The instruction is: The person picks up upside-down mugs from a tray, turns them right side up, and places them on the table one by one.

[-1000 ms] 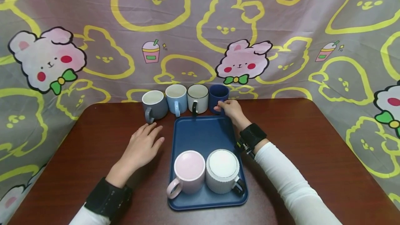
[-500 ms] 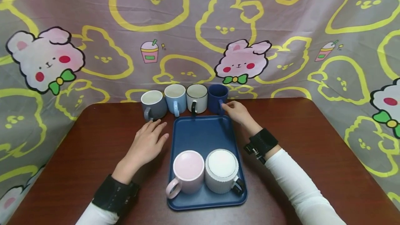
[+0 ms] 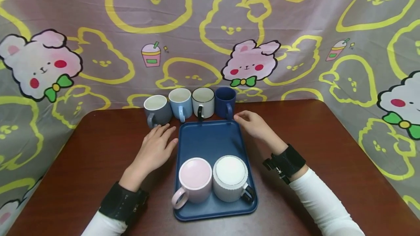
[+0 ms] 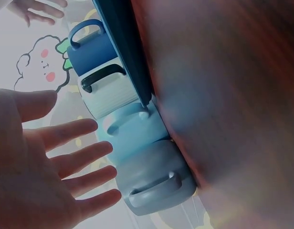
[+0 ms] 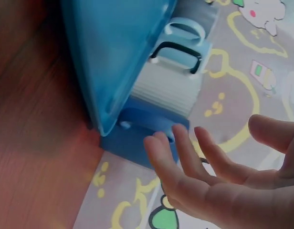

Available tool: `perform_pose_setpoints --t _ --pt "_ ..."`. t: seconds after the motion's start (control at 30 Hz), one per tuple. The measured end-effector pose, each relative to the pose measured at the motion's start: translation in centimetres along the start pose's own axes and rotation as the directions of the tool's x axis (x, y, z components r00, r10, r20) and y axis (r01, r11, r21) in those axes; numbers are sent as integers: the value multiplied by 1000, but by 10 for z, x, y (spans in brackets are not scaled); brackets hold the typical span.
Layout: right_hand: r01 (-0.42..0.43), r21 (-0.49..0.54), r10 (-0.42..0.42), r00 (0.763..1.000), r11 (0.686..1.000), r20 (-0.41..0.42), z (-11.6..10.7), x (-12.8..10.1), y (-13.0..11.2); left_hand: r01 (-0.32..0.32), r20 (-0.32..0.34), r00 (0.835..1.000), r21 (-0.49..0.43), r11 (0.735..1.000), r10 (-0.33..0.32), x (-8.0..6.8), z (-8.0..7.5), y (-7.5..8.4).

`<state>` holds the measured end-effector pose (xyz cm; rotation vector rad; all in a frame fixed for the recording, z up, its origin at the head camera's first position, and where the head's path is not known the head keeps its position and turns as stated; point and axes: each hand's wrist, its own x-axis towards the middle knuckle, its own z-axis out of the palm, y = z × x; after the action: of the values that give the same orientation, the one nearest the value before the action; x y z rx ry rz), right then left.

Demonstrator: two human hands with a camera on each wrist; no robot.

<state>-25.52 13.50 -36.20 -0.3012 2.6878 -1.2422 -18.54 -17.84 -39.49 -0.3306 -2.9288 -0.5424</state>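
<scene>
A blue tray (image 3: pixel 211 139) lies on the dark wood table (image 3: pixel 328 145). On its near end a pink mug (image 3: pixel 194 180) and a white ribbed mug (image 3: pixel 230 178) stand upside down. Behind the tray stand a grey mug (image 3: pixel 156 109), a light blue mug (image 3: pixel 181 102), a white mug (image 3: pixel 203 102) and a navy mug (image 3: pixel 225 101) in a row. My left hand (image 3: pixel 156 146) rests flat and open just left of the tray. My right hand (image 3: pixel 251 123) hovers open by the tray's far right corner, close to the navy mug (image 5: pixel 137 133) and holding nothing.
A cartoon-print cloth (image 3: pixel 210 35) hangs right behind the mug row. The table's curved edges lie at left and right. The same mug row (image 4: pixel 132 138) shows in the left wrist view beside the tray edge (image 4: pixel 123 47).
My right hand has let go of the navy mug's handle and pulled back toward the tray's corner. My left hand slid slightly nearer the tray.
</scene>
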Motion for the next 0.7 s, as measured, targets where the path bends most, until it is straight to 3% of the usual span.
perform_pose_setpoints --t 0.2,0.47,0.7 --pt "25 130 -35 997 991 71 -3 -18 2 -2 13 1000 -14 1000 3 2 1 5" --pt "55 177 -78 989 983 128 -8 -36 4 -23 9 1000 -14 1000 23 6 3 6" --pt "54 154 -78 985 987 151 -11 -53 6 -31 20 999 -18 999 31 9 5 8"
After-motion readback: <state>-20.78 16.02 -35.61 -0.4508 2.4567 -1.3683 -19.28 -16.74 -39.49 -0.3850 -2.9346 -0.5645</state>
